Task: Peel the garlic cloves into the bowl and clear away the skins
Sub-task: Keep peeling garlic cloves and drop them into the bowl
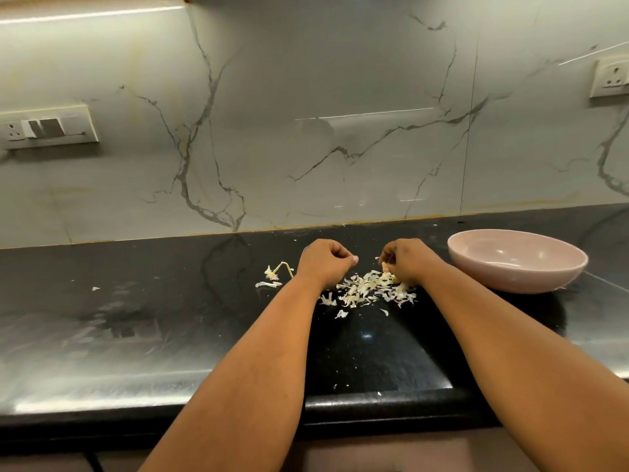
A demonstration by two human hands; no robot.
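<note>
A heap of pale garlic skins point(366, 289) lies on the black counter between my two hands. My right hand point(406, 258) hovers over the heap's right side, fingers curled round a small garlic clove point(385, 266) that peeks out below them. My left hand point(325, 262) is curled into a loose fist just left of the heap; I cannot tell whether it holds anything. The pink bowl point(517, 272) stands on the counter to the right of my right hand; its visible inside looks bare.
A garlic stem with its root end point(275, 271) and a strip of skin point(269, 284) lie left of my left hand. Stray skin flakes dot the black counter point(153, 301). A marble backsplash with switch plates point(49, 127) rises behind.
</note>
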